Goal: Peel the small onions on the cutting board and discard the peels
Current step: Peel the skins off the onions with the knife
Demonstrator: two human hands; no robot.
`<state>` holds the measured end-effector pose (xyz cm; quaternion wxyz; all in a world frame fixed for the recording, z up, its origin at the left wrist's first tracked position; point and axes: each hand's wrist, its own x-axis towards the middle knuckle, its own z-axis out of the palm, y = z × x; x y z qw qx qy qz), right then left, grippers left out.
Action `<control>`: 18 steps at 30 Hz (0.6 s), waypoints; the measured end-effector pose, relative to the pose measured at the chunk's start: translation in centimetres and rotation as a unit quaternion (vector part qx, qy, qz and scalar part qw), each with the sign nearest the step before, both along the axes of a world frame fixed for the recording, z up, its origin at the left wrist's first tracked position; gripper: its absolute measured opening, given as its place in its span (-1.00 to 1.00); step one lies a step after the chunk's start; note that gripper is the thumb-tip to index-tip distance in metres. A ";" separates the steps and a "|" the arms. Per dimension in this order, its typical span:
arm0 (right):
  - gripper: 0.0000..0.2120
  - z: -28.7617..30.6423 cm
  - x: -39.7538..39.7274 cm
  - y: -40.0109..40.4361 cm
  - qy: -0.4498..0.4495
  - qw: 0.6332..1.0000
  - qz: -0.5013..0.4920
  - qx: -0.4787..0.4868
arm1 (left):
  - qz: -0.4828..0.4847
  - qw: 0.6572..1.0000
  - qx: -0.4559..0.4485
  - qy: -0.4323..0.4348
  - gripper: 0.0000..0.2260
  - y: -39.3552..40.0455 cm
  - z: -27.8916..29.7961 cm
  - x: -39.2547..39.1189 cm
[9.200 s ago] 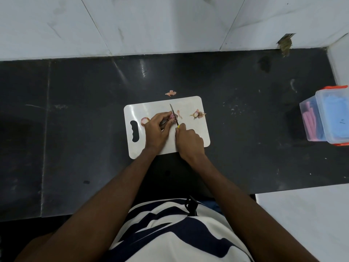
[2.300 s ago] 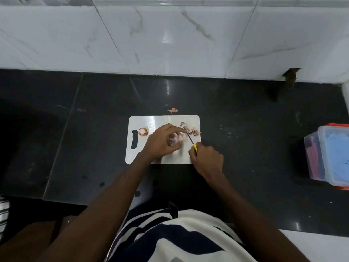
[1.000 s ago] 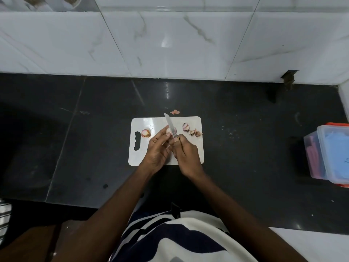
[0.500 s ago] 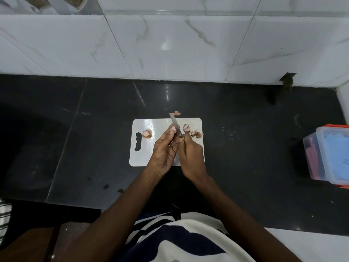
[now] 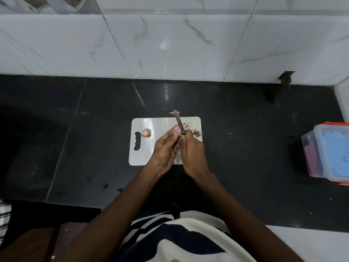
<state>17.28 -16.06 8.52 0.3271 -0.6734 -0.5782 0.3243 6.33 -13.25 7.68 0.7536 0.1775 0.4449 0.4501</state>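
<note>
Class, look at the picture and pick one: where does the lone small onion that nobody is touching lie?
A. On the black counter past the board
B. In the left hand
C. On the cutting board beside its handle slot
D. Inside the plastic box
C: the lone onion rests on the white cutting board next to the handle slot, clear of both hands.

Both hands have lifted the onion and knife off the board

Bare forearms — white top, broad navy stripes, sleeveless.
</note>
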 end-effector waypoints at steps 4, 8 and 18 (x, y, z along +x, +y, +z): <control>-0.71 0.2 0.9 1.4 -0.081 0.992 0.057 -0.081 | -0.048 0.990 0.088 0.098 -0.80 1.4 -0.4 -2.3; -0.75 0.4 2.5 2.5 -0.178 0.969 0.161 -0.065 | -0.129 0.942 0.174 0.256 -0.70 2.7 -0.5 -4.5; -0.86 -0.1 2.6 2.4 0.037 0.999 0.000 0.020 | -0.114 0.954 0.149 0.236 -0.67 2.6 0.3 -4.1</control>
